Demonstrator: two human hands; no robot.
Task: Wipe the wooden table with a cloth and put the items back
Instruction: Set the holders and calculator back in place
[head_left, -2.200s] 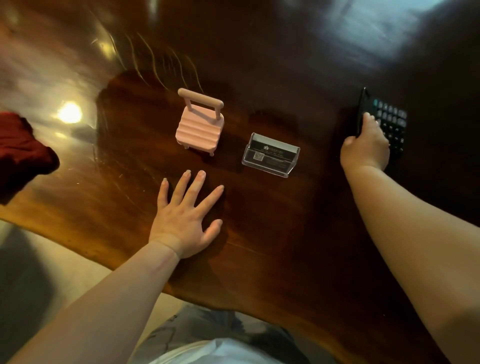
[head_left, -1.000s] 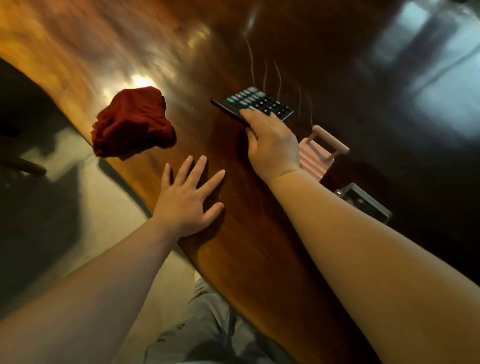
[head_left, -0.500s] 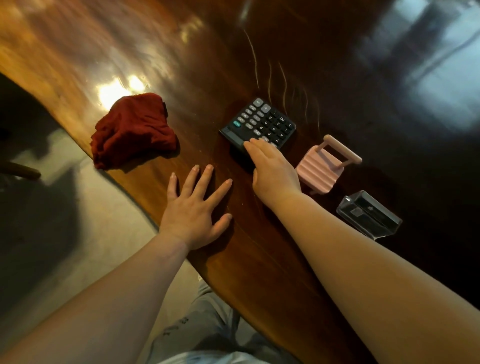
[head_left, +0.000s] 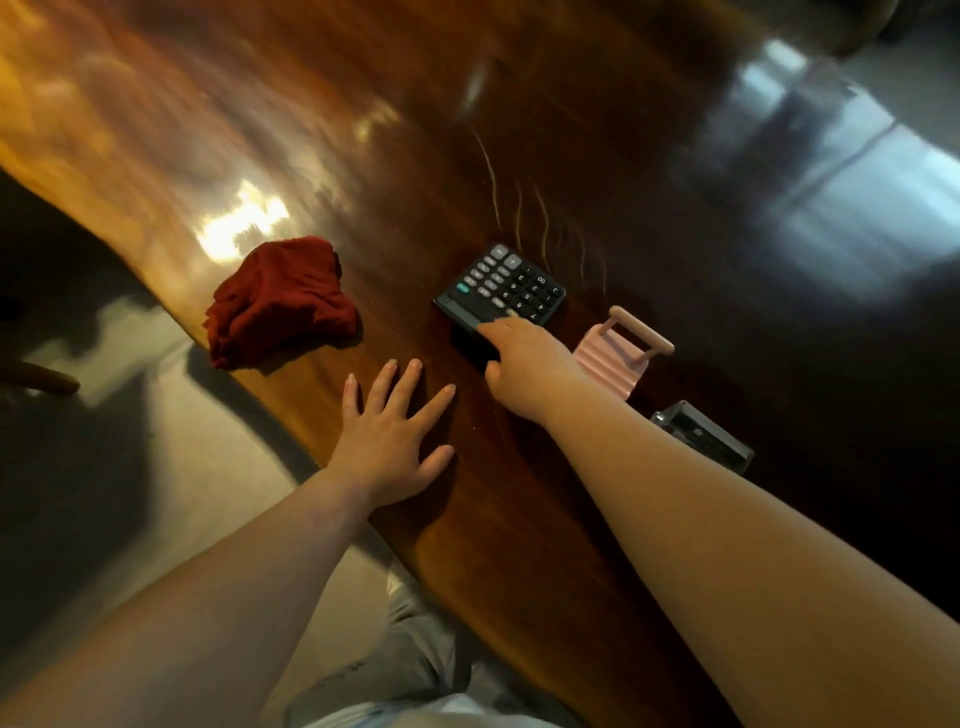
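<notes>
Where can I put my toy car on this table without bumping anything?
Bare wood lies between the crumpled red cloth and the black calculator, beyond the flat left hand. The far side of the glossy wooden table behind them is bare too. The right is crowded: right hand, calculator, pink suitcase-shaped stand and clear plastic card holder sit close.

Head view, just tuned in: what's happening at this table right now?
A person is working at the wooden table. Their right hand reaches out with its fingertips on the near edge of the black calculator. The left hand presses flat on the wood, fingers spread, holding nothing. The crumpled red cloth lies untouched near the table's edge, to the left. A pink suitcase-shaped stand and a clear card holder sit to the right of the calculator.
</notes>
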